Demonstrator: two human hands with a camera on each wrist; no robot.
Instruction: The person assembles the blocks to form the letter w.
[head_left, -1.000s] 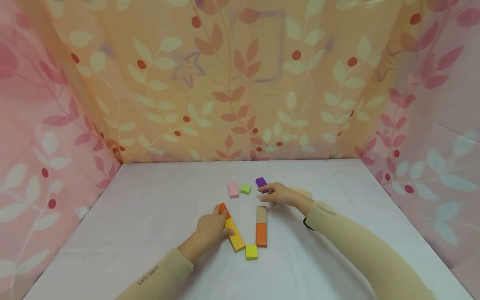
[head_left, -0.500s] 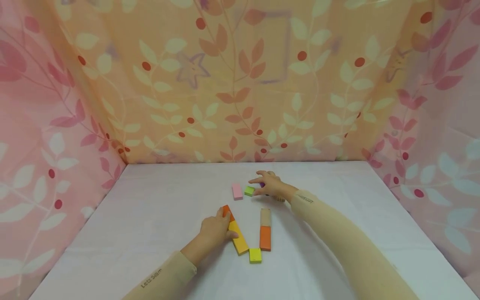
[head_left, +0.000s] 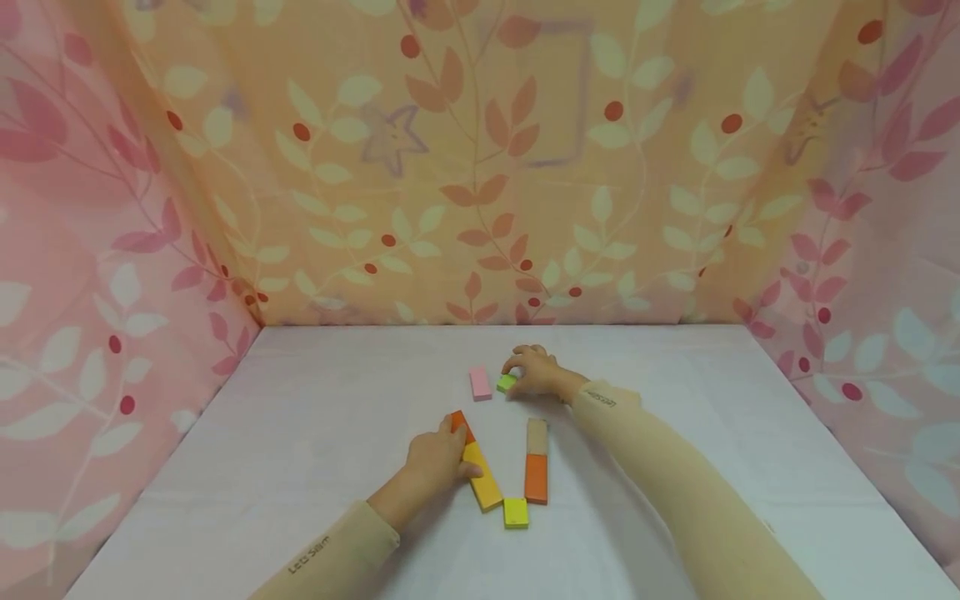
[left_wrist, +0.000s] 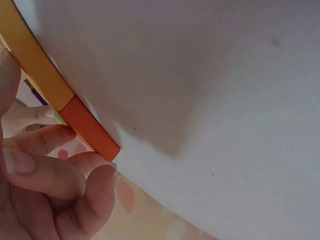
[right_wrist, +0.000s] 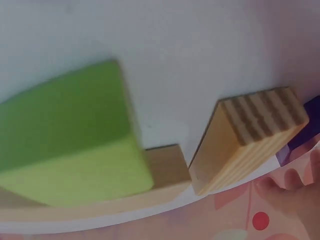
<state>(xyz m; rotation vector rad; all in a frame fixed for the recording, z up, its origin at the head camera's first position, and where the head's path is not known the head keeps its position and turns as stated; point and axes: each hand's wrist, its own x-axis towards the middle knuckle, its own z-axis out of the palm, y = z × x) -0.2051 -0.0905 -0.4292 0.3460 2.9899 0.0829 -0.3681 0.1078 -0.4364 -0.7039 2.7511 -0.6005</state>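
Note:
My left hand (head_left: 435,462) rests over an orange block (head_left: 462,426) and a yellow block (head_left: 482,477) laid end to end. In the left wrist view, bent fingertips touch the orange block's upper edge, and the thumb lies at the yellow one. My right hand (head_left: 536,372) pinches a light green block (head_left: 506,382) between thumb and index finger. A purple block (right_wrist: 310,117) is beneath that hand, seen in the right wrist view but covered in the head view. To the left of the light green block lies a pink block (head_left: 480,383).
A lime-yellow block (head_left: 516,513), a darker orange block (head_left: 536,479) and a plain wood block (head_left: 537,437) continue the V-shaped row. Under the right wrist stand a larger green block (right_wrist: 75,135) and a striped-end wood block (right_wrist: 250,135). Patterned curtains (head_left: 480,167) surround the white table.
My right hand has moved left from beside the purple block, over it, to the light green block, and its spread fingers have drawn together. My left hand stays put on its blocks.

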